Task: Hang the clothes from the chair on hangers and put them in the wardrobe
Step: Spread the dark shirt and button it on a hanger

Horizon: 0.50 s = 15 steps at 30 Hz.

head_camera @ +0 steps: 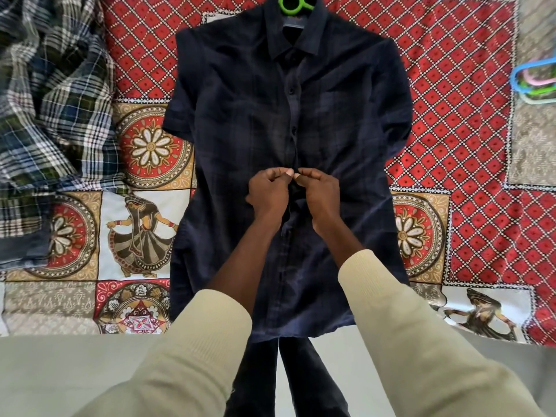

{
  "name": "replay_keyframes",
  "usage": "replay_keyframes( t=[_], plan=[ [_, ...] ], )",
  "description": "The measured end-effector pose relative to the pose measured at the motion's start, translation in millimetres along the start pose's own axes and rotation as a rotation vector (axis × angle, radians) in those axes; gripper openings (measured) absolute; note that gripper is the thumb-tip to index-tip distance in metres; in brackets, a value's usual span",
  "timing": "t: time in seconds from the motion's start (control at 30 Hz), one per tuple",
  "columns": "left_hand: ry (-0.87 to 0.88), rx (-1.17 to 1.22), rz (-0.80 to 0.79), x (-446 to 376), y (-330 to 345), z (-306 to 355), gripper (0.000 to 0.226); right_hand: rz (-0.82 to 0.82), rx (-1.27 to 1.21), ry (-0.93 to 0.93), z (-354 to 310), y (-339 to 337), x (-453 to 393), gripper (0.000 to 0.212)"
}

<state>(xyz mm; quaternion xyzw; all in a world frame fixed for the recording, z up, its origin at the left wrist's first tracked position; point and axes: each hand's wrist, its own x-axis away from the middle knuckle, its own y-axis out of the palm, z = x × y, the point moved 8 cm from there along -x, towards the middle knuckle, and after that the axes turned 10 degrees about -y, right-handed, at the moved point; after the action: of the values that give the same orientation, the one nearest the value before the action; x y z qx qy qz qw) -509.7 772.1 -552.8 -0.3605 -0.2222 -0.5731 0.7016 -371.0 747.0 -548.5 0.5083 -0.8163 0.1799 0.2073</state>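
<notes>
1. Head view: a dark navy short-sleeved shirt (255,115) lies flat, front up, on a patterned bedsheet (451,85), its collar at 12 o'clock and its hem at 6 o'clock, at the bed's near edge.
2. A green hanger (290,4) sits inside the collar; only its hook shows, at 12 o'clock of the shirt.
3. The left hand (266,192) and right hand (320,192) meet at the middle of the button placket, knuckles up, fingers curled.
4. Each hand pinches the shirt's front edge between thumb and fingertips, the two pinches almost touching at the placket; the button between them is too small to make out.
5. Cream sleeves (391,311) cover both forearms, entering from 6 o'clock.
6. A crumpled plaid shirt (51,85) lies at 9 to 10 o'clock of the navy shirt, well apart from it.
7. A bundle of spare hangers (538,82), blue, pink and green, lies at 2 o'clock by the frame's right edge.
</notes>
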Motion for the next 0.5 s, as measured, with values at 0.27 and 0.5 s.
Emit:
replay_keyframes(
  t=[0.27,0.5],
  plan=[
    [0.007,-0.029,-0.003,2.7,0.8,-0.7,0.011,0.028,-0.043,0.018,-5.9,-3.7,-1.3,0.009],
    [-0.020,0.042,-0.014,4.9,-1.6,2.6,0.006,-0.033,0.020,-0.024,-6.9,-2.4,2.2,0.009]
  ],
)
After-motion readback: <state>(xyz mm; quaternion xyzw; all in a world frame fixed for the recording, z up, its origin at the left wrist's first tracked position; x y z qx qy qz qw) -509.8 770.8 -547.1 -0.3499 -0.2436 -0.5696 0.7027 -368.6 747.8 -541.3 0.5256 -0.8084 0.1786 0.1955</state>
